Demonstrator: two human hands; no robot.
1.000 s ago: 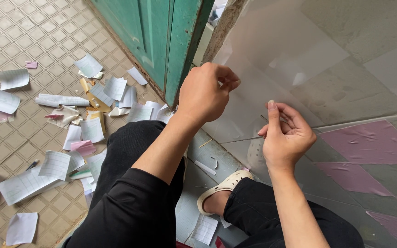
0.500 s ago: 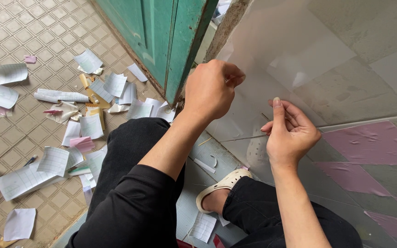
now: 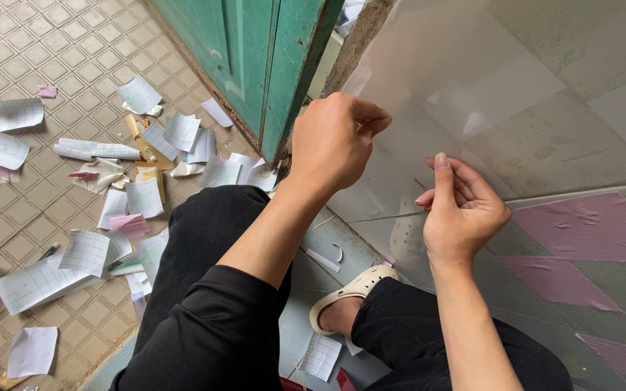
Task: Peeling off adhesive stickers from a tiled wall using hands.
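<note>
Glossy wall tile [image 3: 472, 94] under pinched left hand [image 3: 335, 141]

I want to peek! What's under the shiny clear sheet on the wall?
Through the clear sheet you can see grey wall tiles. The left hand and right hand cover the parts beneath them.

tiled floor [image 3: 23, 43] | green door [image 3: 248, 51] | grey-pink tiled wall [image 3: 581, 145] | daylight
</note>
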